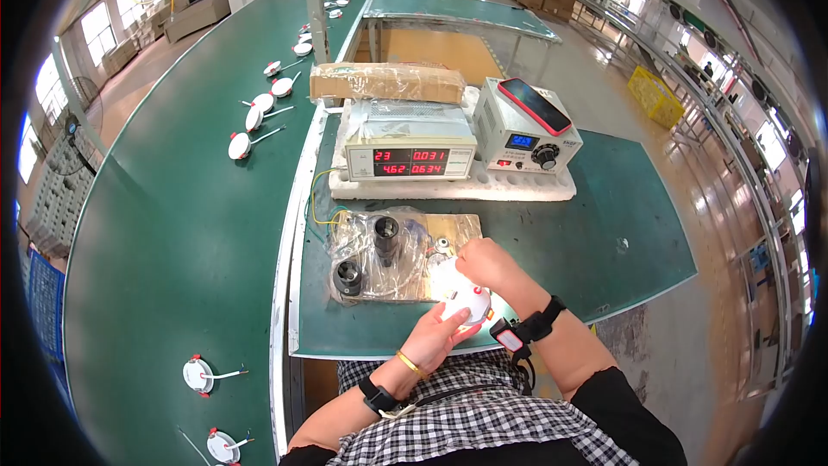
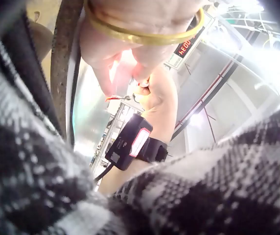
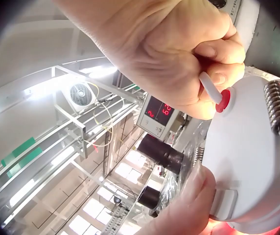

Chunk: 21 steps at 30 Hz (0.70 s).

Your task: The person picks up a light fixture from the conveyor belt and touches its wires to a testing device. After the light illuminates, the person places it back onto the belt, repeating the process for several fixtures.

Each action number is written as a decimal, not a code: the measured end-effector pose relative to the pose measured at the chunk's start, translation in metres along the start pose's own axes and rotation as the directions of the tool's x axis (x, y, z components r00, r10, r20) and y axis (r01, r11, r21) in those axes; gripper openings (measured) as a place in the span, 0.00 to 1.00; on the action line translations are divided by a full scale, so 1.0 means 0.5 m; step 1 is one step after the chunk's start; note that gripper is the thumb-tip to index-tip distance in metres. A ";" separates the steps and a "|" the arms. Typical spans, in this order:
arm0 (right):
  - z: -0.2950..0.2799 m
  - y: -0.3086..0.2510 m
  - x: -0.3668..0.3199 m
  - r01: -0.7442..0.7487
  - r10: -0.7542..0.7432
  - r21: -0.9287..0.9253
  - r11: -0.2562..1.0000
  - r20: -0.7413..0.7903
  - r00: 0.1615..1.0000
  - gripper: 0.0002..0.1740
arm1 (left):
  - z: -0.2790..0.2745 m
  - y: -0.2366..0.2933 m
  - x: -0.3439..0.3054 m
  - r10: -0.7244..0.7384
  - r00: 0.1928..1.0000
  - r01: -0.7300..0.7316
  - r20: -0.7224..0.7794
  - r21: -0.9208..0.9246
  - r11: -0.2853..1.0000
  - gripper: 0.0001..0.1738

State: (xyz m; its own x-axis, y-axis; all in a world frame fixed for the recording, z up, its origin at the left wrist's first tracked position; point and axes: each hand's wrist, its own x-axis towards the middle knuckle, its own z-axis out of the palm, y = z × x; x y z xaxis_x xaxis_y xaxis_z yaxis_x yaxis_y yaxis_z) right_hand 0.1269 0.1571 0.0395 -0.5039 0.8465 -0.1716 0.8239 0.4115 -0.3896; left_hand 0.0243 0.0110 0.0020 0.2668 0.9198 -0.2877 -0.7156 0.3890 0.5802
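Observation:
My left hand (image 1: 434, 338) holds a round white downlight (image 1: 470, 304) by its rim, with the thumb across its side in the right wrist view. Light glows from the lamp's face. A coiled metal spring (image 3: 277, 105) and a red grommet (image 3: 223, 100) sit on its housing. From the grommet a short white cable (image 3: 210, 88) runs into the curled fingers of my right hand (image 1: 492, 263), which pinches it. That hand is over the right edge of a plastic-wrapped board (image 1: 405, 289), where two black sockets (image 1: 385, 237) stand upright.
Behind the board, a power meter (image 1: 412, 160) with red digits and a grey voltage regulator (image 1: 526, 142) stand on a white foam tray (image 1: 448, 192). A phone (image 1: 535, 106) lies atop the regulator. At left, a green conveyor belt (image 1: 172, 250) carries several downlights.

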 end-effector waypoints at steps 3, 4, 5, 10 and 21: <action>-0.003 -0.002 -0.002 -0.004 0.004 0.010 1.000 -0.004 1.000 0.13 | -0.003 0.001 0.002 -0.018 1.000 0.019 0.019 -0.032 0.999 0.20; -0.004 -0.004 -0.003 -0.007 0.007 0.016 1.000 -0.003 1.000 0.13 | -0.004 0.001 0.002 -0.027 0.999 0.028 0.024 -0.049 0.998 0.20; -0.003 -0.003 -0.002 -0.007 0.007 0.016 1.000 -0.003 1.000 0.13 | -0.002 0.002 0.001 -0.026 0.999 0.028 0.024 -0.048 0.998 0.20; 0.002 -0.005 0.000 -0.020 0.020 0.013 1.000 -0.007 1.000 0.13 | -0.008 -0.008 0.005 0.007 0.999 -0.009 0.041 0.035 0.999 0.20; 0.003 -0.006 -0.001 -0.017 0.017 -0.019 1.000 0.004 1.000 0.14 | -0.010 -0.009 0.006 -0.002 0.998 -0.001 0.070 0.047 0.999 0.18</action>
State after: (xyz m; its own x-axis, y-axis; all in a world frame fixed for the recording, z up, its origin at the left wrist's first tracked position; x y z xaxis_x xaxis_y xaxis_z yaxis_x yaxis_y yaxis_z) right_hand 0.1241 0.1549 0.0393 -0.4909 0.8520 -0.1819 0.8372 0.4036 -0.3691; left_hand 0.0248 0.0116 -0.0054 0.3130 0.9202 -0.2350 -0.6849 0.3901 0.6154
